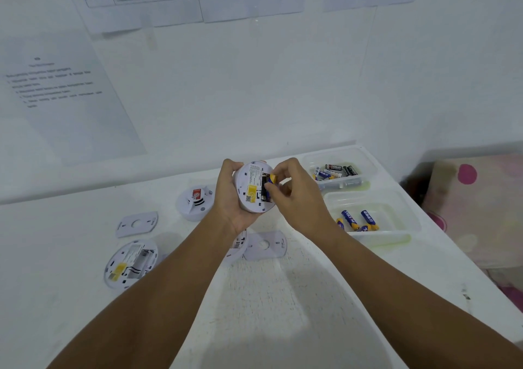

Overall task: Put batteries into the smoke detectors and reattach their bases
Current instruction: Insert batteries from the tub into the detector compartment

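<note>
My left hand (226, 199) grips a white round smoke detector (250, 187), its back with the open battery slot turned up toward me. My right hand (291, 190) pinches a blue and yellow battery (270, 180) at the slot's right side; one end sits in the slot. A second detector (130, 264) lies back-up at the left with its slot bare. A third (195, 201) lies face-up behind it. A fourth (239, 245) is partly hidden under my left forearm. Two flat bases lie loose: one base (137, 223) at the left, another base (266, 245) below my hands.
Two clear plastic trays stand at the right: the near tray (396, 199) holds several blue and yellow batteries (356, 221), the far tray (365, 156) holds several mixed batteries (336, 170). The white table ends at the right, with a pink-spotted fabric (478, 207) beyond. Papers hang on the wall.
</note>
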A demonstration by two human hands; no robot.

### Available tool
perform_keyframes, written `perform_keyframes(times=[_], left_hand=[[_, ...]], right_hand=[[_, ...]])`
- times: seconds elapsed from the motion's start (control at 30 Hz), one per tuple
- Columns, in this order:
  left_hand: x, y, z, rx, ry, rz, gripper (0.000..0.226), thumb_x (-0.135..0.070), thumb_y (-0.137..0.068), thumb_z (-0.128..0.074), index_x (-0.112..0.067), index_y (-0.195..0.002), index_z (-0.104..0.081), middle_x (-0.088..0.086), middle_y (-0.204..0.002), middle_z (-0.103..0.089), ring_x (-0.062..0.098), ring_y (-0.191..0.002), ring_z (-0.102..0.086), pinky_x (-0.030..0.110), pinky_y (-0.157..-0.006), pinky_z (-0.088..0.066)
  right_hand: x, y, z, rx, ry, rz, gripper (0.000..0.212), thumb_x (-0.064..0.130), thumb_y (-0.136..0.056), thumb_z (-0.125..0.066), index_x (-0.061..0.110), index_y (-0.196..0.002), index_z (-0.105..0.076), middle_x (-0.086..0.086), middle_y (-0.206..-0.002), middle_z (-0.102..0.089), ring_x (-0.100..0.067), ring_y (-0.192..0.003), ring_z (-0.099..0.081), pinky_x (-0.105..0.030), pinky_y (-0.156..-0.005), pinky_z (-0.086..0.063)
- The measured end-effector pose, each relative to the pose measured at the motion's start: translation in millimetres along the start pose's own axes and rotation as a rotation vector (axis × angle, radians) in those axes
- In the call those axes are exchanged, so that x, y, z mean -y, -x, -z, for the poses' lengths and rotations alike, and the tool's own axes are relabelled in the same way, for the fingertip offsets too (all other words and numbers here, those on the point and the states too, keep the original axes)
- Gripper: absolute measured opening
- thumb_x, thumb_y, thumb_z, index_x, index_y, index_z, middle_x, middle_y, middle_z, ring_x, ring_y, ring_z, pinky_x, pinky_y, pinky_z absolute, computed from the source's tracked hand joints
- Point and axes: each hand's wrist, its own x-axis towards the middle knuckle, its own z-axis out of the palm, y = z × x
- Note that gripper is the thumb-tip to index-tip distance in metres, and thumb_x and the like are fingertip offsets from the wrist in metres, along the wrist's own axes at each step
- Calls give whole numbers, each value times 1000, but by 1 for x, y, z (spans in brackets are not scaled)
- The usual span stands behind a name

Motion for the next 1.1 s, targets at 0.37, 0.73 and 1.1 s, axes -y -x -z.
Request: perform_keyframes(times=[0.37, 0.73, 1.1], left_hand=[[-5, -2, 7, -1, 2, 2, 36, -40, -84, -53, -13, -101, -71, 12, -100, -66, 27, -92, -59, 43, -109, -39], [-11, 3, 4, 31, -14, -7, 37, -43, -88, -48, -15, -100, -70, 8, -95, -65, 23, -87, -62, 34, -75, -48], [-11, 8, 4, 2, -54, 16, 35, -43, -84, -53, -15, -96, -69, 8, -91, -60, 22, -77, -56, 31, -71, -34]], right_hand=[[9, -11, 2, -76, -241, -253, 4, 19, -93, -64, 22, -95, -62, 2, -93, -66, -9, -83, -67, -27, -75, -57], [-2, -2, 5, 113, 222, 101, 39, 22, -92, -70, 23, -131, -63, 3, -106, -53, 0, -86, -46, -8, -73, -38], [1, 0, 11, 136, 343, 295, 34, 26, -93, -72, 20, -126, -71, -2, -111, -70, -20, -94, -66, -41, -78, -56]])
